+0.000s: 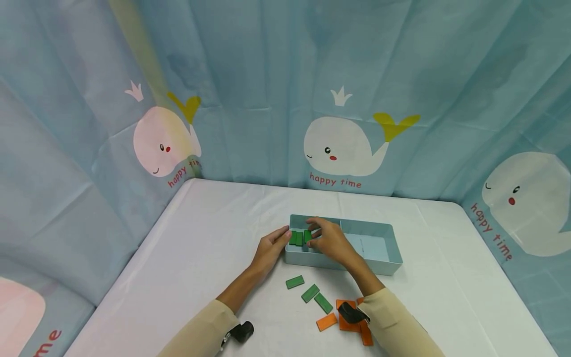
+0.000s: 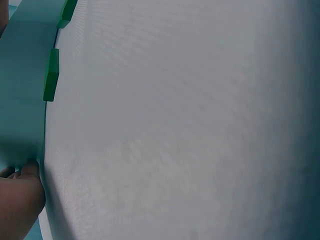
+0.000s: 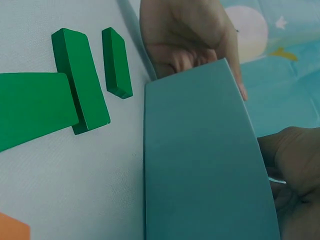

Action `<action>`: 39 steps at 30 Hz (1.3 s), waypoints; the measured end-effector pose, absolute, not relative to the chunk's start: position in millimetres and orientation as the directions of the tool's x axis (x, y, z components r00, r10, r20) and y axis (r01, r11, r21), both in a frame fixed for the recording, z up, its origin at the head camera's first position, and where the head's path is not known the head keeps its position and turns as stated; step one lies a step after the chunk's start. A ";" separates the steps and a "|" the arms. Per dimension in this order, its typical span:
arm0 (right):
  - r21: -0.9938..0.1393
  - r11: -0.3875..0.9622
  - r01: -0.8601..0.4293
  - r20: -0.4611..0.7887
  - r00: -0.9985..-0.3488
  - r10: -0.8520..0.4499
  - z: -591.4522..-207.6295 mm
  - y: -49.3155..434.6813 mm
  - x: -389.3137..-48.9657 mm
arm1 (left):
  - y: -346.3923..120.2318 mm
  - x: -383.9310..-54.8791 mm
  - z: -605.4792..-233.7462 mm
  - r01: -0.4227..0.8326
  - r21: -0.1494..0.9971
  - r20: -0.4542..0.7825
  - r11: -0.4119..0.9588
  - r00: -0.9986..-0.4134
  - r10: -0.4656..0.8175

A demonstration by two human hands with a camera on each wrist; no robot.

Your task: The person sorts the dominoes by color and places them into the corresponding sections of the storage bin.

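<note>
A light blue divided box (image 1: 388, 267) sits on the white table. My left hand (image 1: 269, 248) grips its left end, the thumb at the rim; in the right wrist view that hand's fingers (image 3: 187, 60) curl behind the end wall. My right hand (image 1: 332, 241) reaches over the front wall into the left compartment and pinches a green block (image 1: 308, 235) between thumb and fingers. Beside it, two more green blocks (image 1: 296, 238) stand close together against the left side. In front of the box lie three loose green blocks (image 1: 295, 282).
Several orange blocks (image 1: 327, 322) lie near the front, partly hidden under the right sleeve (image 1: 392, 317). The box's right compartment (image 1: 376, 248) shows a bare floor. A blue curtain (image 1: 250, 139) with whale prints hangs behind the table.
</note>
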State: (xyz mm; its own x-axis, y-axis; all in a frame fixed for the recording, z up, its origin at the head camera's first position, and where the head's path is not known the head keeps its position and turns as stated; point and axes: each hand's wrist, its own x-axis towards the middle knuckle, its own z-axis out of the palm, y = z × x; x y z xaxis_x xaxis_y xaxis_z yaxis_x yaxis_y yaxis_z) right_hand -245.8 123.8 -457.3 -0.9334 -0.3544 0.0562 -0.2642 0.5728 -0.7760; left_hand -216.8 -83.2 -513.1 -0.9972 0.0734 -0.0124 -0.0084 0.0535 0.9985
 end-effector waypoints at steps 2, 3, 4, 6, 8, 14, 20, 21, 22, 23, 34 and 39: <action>-0.774 0.574 -0.268 0.055 -0.932 -0.359 -458.0 123.0 -247.2 | -83.1 -216.5 -513.0 -0.007 0.999 -0.011 0.054 -0.997 0.077; -0.773 0.576 -0.266 0.052 -0.931 -0.360 -458.4 122.6 -248.2 | -83.0 -216.3 -512.9 -0.008 0.999 -0.012 0.052 -0.997 0.079; -0.775 0.575 -0.264 0.049 -0.931 -0.362 -458.8 122.5 -248.9 | -83.0 -216.2 -513.0 -0.007 0.999 -0.011 0.049 -0.997 0.081; -0.775 0.576 -0.259 0.041 -0.931 -0.363 -458.9 122.1 -250.1 | -83.0 -216.0 -513.0 -0.005 0.999 -0.009 0.047 -0.996 0.087; -0.773 0.579 -0.260 0.040 -0.930 -0.365 -458.8 122.2 -251.1 | -83.3 -215.9 -513.1 0.000 0.999 -0.004 0.047 -0.996 0.088; -0.775 0.582 -0.248 0.037 -0.937 -0.349 -459.5 124.9 -251.2 | -83.3 -216.4 -513.9 0.002 0.999 -0.001 0.034 -0.995 0.098; -0.785 0.565 -0.254 0.066 -0.941 -0.332 -458.4 126.8 -247.5 | -83.6 -215.9 -513.7 -0.001 0.999 -0.004 0.035 -0.995 0.099; -0.786 0.561 -0.257 0.073 -0.941 -0.330 -458.3 127.1 -246.9 | -83.6 -215.8 -513.6 0.001 0.999 -0.003 0.034 -0.995 0.099; -0.790 0.555 -0.258 0.077 -0.941 -0.328 -458.0 127.4 -246.0 | -83.7 -215.8 -513.6 0.002 1.000 -0.001 0.032 -0.995 0.099; -0.793 0.551 -0.259 0.081 -0.942 -0.327 -457.9 127.8 -245.2 | -83.7 -215.7 -513.4 0.002 1.000 0.000 0.028 -0.995 0.100; -0.824 0.454 -0.339 0.185 -0.918 -0.351 -456.9 137.6 -233.6 | -83.6 -215.7 -514.0 0.002 0.999 -0.001 0.036 -0.995 0.095; -0.812 0.437 -0.387 0.237 -0.902 -0.360 -456.1 142.6 -227.6 | -83.5 -216.2 -513.7 -0.001 0.999 -0.006 0.051 -0.995 0.095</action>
